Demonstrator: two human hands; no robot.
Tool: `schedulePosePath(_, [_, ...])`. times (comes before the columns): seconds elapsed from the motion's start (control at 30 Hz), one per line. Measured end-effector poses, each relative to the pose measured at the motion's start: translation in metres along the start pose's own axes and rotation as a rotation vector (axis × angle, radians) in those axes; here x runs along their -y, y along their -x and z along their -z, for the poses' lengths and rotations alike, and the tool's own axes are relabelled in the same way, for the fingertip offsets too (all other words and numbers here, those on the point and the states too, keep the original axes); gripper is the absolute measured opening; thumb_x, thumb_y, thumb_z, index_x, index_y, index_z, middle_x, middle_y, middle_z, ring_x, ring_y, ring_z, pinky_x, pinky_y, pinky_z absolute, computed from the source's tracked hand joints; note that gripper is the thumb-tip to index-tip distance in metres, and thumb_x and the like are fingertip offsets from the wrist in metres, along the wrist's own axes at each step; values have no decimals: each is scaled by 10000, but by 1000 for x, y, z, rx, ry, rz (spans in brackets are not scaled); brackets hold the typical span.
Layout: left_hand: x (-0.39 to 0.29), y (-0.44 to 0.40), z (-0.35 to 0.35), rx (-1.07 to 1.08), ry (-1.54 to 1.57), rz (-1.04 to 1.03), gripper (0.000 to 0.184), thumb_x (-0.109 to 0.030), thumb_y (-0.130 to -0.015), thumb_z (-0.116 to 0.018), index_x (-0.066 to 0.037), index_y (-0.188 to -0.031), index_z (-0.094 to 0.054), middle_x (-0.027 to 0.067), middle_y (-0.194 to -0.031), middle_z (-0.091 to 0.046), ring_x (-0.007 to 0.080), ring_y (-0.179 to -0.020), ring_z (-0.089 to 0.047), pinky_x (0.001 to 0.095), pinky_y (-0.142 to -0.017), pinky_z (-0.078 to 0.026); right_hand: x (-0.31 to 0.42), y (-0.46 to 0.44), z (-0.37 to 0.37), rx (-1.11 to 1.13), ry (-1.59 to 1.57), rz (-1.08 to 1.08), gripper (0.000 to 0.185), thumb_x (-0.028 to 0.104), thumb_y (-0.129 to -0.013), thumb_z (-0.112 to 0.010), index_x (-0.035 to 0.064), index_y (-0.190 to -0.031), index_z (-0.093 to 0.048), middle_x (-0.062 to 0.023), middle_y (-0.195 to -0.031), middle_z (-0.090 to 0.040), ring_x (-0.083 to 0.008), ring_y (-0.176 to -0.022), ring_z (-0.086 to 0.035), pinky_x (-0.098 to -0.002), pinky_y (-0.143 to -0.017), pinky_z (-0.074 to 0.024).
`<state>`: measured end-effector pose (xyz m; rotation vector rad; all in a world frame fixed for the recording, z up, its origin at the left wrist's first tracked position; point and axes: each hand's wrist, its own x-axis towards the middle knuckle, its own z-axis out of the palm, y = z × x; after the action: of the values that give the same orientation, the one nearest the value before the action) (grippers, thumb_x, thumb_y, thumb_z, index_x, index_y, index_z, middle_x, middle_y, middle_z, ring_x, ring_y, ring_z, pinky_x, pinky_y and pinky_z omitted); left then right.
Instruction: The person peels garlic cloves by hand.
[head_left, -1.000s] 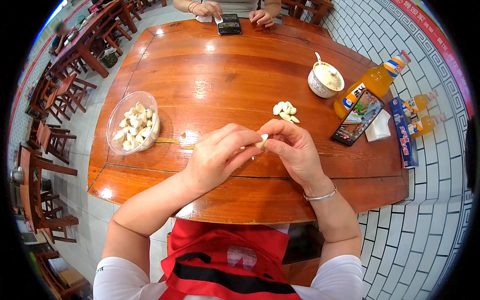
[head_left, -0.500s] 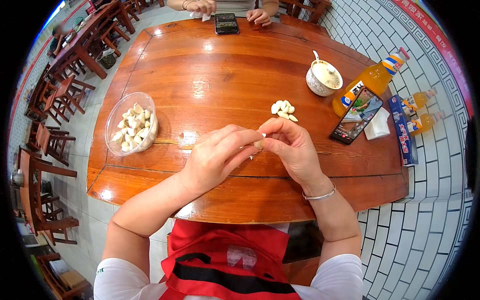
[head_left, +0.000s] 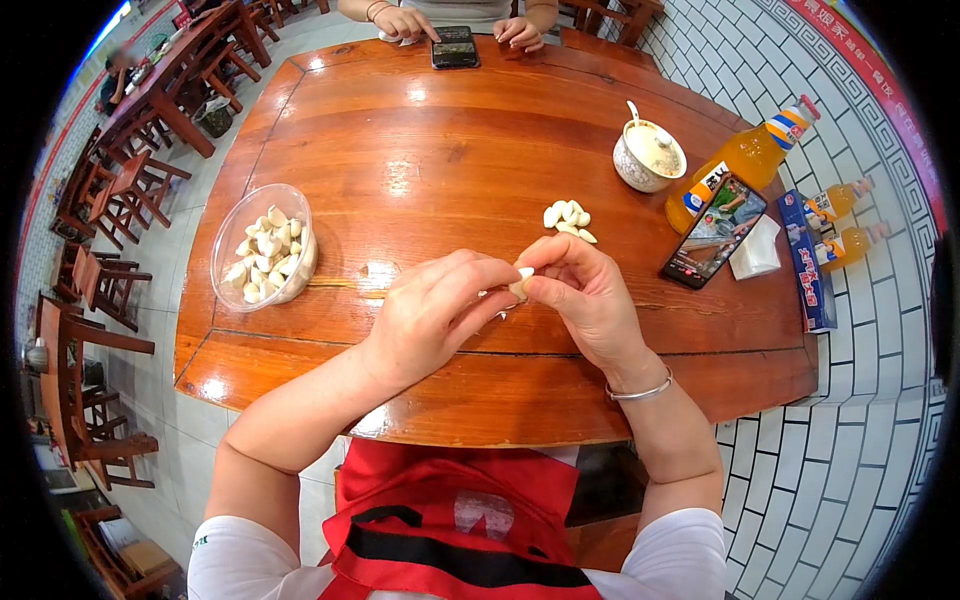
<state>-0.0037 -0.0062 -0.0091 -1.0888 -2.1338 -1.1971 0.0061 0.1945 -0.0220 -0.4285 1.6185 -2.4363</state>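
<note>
Between my two hands, over the near part of the wooden table, is a garlic clove (head_left: 521,283). My left hand (head_left: 437,305) pinches it from the left, fingertips closed. From the other side my right hand (head_left: 580,295) grips the same clove between thumb and forefinger. Scraps of pale skin (head_left: 502,315) lie just below the fingers. A small pile of garlic cloves (head_left: 567,216) rests on the table beyond my right hand. Off to the left, a clear plastic tub (head_left: 226,290) holds many more cloves.
At the right stand a lidded patterned jar (head_left: 648,160) with a spoon, an orange drink bottle (head_left: 735,160), a propped phone (head_left: 714,228), a tissue pack (head_left: 757,250) and a blue box (head_left: 806,270). Across the table (head_left: 400,150), another person's hand (head_left: 400,22) touches a phone (head_left: 455,47).
My hands have barely shifted, and more of the clove's white surface shows between the fingertips. The person opposite has moved a hand right, onto their phone.
</note>
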Motion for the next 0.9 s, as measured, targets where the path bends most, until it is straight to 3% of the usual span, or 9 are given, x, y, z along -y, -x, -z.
schedulePosePath(0.67, [6, 1, 3, 10, 52, -9, 197, 19, -783, -759, -17, -944, -651, 134, -867, -701, 270, -755, -696, 329, -639, -539, 3, 0, -2, 16, 69, 12, 138, 9, -920, -661, 16, -1058, -652, -35, -1024, -675, -92, -944, -630, -239, -858, -511])
schedulePosePath(0.9, [2, 0, -2, -65, 55, 17, 141, -34, -817, -741, -30, -920, -644, 111, -826, -662, 273, -709, -669, 350, -605, -522, 4, 0, -2, 40, 53, 5, 125, 14, -928, -653, 10, -1053, -651, -30, -1020, -657, -91, -952, -619, -240, -870, -501])
